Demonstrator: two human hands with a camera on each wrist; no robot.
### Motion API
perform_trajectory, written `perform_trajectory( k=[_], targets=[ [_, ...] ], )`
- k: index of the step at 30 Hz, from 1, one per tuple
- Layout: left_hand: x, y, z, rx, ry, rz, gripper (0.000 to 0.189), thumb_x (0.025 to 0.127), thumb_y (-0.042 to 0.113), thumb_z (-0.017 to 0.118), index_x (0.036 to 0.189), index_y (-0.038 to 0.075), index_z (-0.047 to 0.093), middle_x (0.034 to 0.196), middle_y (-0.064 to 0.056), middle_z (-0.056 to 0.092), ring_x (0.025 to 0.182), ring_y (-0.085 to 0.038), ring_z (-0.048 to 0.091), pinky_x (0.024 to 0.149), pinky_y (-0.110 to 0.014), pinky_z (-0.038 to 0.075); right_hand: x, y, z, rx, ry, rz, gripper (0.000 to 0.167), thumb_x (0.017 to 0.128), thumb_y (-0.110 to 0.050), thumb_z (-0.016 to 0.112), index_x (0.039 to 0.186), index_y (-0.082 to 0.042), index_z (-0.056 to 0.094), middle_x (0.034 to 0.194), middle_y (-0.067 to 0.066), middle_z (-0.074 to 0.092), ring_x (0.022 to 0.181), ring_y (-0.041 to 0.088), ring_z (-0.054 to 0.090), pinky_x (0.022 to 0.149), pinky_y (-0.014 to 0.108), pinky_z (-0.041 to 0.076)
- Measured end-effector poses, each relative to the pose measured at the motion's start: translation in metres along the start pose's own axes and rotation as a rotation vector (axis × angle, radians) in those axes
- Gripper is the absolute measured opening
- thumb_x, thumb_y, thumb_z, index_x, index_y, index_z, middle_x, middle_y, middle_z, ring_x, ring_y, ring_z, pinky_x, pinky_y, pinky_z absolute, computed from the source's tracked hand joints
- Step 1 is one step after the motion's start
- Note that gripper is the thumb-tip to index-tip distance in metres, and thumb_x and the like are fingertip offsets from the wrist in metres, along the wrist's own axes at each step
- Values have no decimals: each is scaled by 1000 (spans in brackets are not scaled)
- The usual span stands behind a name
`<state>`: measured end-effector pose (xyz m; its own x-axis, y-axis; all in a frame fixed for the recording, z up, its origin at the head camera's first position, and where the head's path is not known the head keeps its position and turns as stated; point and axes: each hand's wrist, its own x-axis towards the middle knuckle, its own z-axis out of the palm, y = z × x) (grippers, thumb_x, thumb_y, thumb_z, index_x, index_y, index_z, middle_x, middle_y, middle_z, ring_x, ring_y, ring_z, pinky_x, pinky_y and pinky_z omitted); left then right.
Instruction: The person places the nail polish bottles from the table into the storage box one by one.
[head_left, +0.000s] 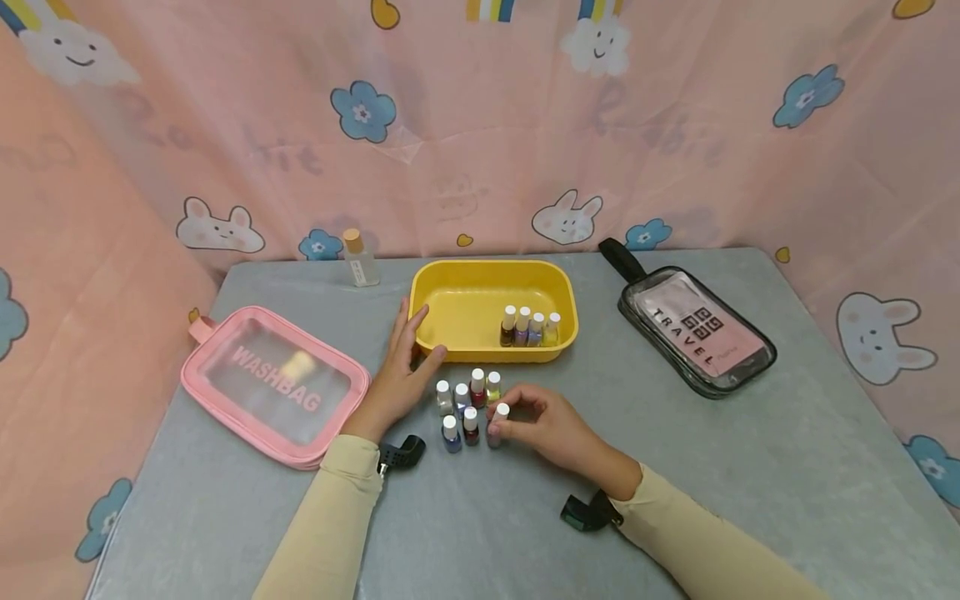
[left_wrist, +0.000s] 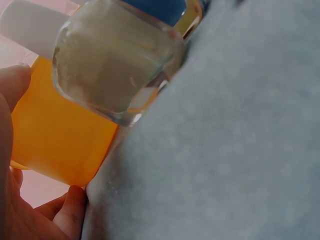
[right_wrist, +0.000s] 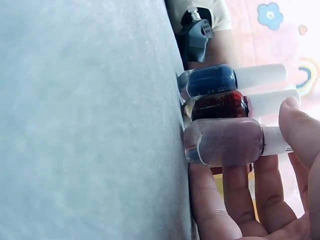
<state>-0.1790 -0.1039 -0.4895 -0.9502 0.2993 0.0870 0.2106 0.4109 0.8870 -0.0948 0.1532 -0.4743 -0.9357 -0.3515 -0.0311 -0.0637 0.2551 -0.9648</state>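
The right hand (head_left: 551, 429) had it, pinching the small mauve glass bottle (right_wrist: 227, 142) at its white cap (right_wrist: 273, 140), nearer side of the yellow plastic tray (head_left: 457, 312)! The left hand (head_left: 393, 379) lay spread at the tray's left end. Light and stiff, that bottle looked, its smooth glass probably slippery, surely breakable; the cap seemed the safest hold.

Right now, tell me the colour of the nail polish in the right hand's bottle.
Dusty greyish mauve; the bottle shows best in the right wrist view.
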Motion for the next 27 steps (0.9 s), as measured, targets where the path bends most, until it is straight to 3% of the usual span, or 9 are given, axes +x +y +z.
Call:
perform_trajectory(
  k=[15, 18, 21, 27],
  targets=[
    [-1, -2, 0, -9, 5, 11, 73, 109, 39, 58, 171, 20, 22, 178, -3, -10, 162, -27, -2, 127, -56, 13, -1, -6, -1, -35, -3, 0, 13, 91, -11, 85, 98, -8, 75, 105, 4, 76, 103, 22, 67, 97, 45, 53],
    [0, -2, 2, -15, 1, 25, 74, 109, 39, 59, 171, 20, 22, 178, -4, -10, 162, -28, -2, 127, -56, 14, -5, -20, -9, -37, -8, 27, 14, 91, -12, 85, 100, -8, 75, 106, 5, 75, 105, 26, 67, 96, 39, 57],
    [1, -3, 2, -15, 0, 28, 74, 109, 42, 58, 171, 21, 22, 178, -3, -10, 162, -28, -2, 127, -57, 14, -3, -39, -23, -29, -11, -3, 16, 92, -10, 84, 103, -5, 74, 109, 10, 74, 103, 28, 68, 90, 35, 61],
    [1, -2, 0, -8, 0, 19, 74, 109, 44, 58, 171, 23, 22, 178, -3, -11, 162, -28, -1, 127, -57, 14, 27, -71, -53, -95, 87, -114, 13, 94, -9, 82, 104, -6, 75, 108, 7, 74, 106, 24, 65, 94, 31, 57]
  ],
)
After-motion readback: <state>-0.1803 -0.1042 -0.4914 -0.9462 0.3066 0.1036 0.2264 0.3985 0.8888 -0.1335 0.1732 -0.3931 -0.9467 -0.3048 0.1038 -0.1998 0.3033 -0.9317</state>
